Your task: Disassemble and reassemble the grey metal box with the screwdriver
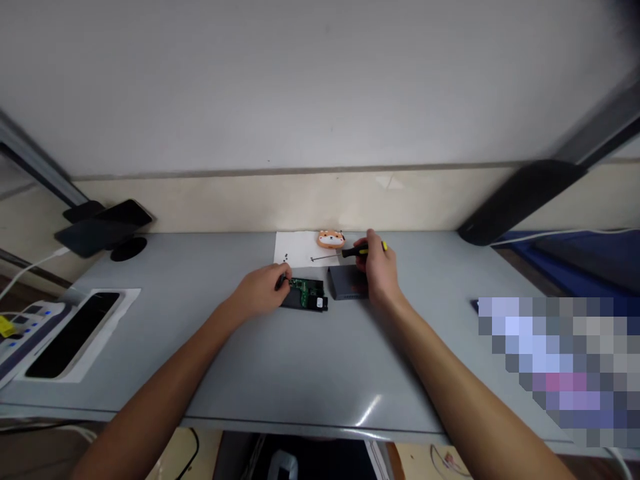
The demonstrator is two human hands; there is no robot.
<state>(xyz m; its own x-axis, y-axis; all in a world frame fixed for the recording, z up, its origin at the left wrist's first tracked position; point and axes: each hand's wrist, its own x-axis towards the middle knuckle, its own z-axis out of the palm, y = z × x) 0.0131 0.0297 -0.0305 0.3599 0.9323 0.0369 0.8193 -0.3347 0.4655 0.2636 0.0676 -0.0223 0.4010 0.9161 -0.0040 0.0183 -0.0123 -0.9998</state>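
In my right hand point(383, 267) is a screwdriver point(355, 251) with a black and yellow handle. Its thin shaft points left, and the tip is over a sheet of white paper point(300, 243), beside a tiny dark piece that looks like a screw. Several small dark screws point(286, 257) lie on the paper's left part. My left hand point(263, 290) pinches a small dark piece at the left end of an opened device with a green circuit board point(304, 291); fingers hide part of it. A dark grey casing point(345, 283) lies beside the board, partly behind my right hand.
An orange animal-faced case point(331, 239) sits at the paper's back edge. To the left are a phone point(75, 333) on white paper, a power strip point(30, 333) and a device on a stand point(105, 227). A black post point(520, 203) rises at the back right; a pixelated area covers the right.
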